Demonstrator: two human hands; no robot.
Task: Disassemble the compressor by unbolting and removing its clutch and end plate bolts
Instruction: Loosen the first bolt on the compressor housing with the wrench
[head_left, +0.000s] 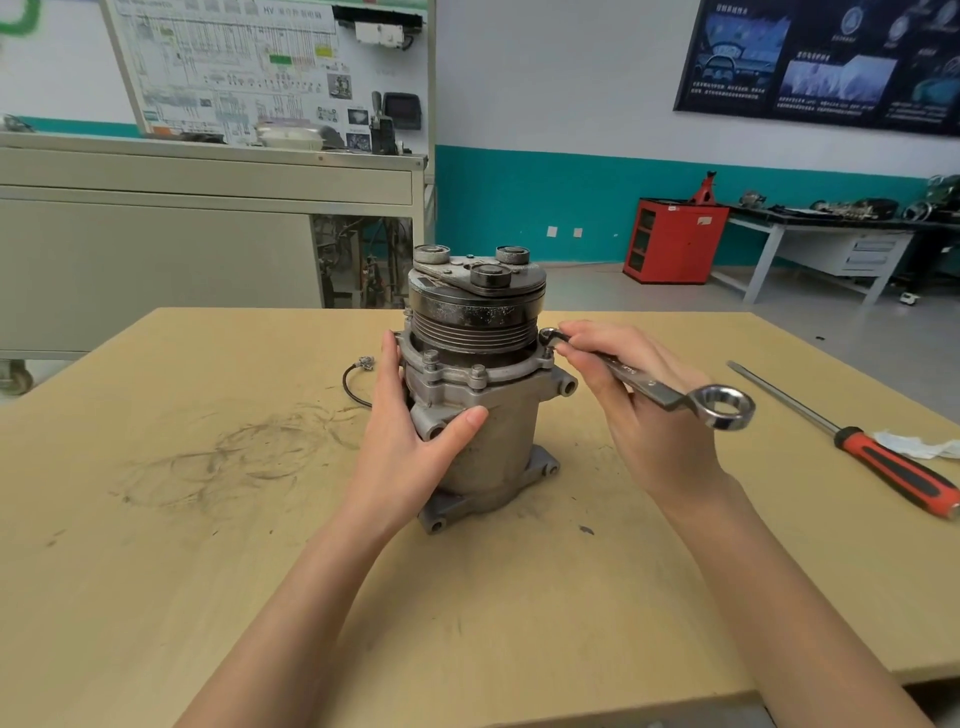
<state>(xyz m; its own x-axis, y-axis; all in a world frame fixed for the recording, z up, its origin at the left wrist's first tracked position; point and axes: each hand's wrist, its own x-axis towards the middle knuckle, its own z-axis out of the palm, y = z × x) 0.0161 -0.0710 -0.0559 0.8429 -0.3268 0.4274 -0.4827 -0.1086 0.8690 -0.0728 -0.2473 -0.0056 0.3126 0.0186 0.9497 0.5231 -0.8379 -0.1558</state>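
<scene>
A scuffed wooden table (208, 519) carries a compressor (498, 441) standing upright at its middle, clutch (475, 291) on top. The left hand (410, 447) grips the housing from the left, thumb laid across the front. The right hand (639, 410) holds a wrench (649, 387) by the shank, fingers curled round it. The wrench's small end is set at the flange's right edge and its ring end points toward the camera. A red-handled screwdriver (883, 462) lies well to the right, a white rag (914, 446) just beside it. Two bolts (478, 375) stand in the flange's front.
</scene>
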